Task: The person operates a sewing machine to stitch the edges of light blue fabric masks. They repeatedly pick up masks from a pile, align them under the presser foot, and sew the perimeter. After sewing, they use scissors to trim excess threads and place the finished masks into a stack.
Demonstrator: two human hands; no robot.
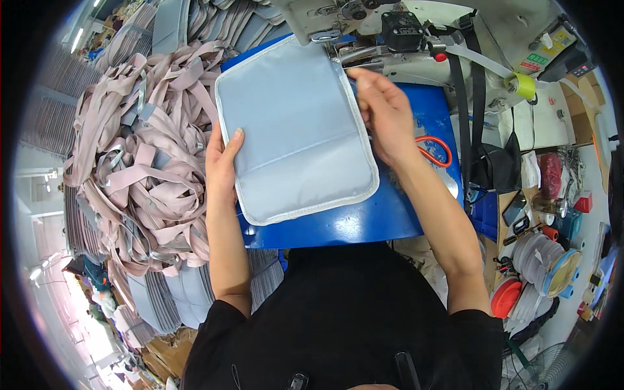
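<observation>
A pale grey-blue rectangular fabric panel [296, 146], edged with lighter binding, is tilted over a blue sewing table [325, 231], its upper right corner beside the sewing machine [344, 16]. My left hand [224, 159] grips the panel's left edge, thumb on its face and fingers behind. My right hand [383, 114] is closed at the panel's upper right edge, fingertips just below the corner by the metal machine parts; exactly what its fingertips pinch is partly hidden. An orange loop [442, 149], perhaps a handle, lies on the table just right of my right wrist.
A large tangled heap of pinkish straps [149, 162] fills the left, with stacked grey panels [162, 299] below and more behind. Black straps [474, 117] hang at the machine's right. Spools [539, 260], small tools and containers crowd a side shelf at the right.
</observation>
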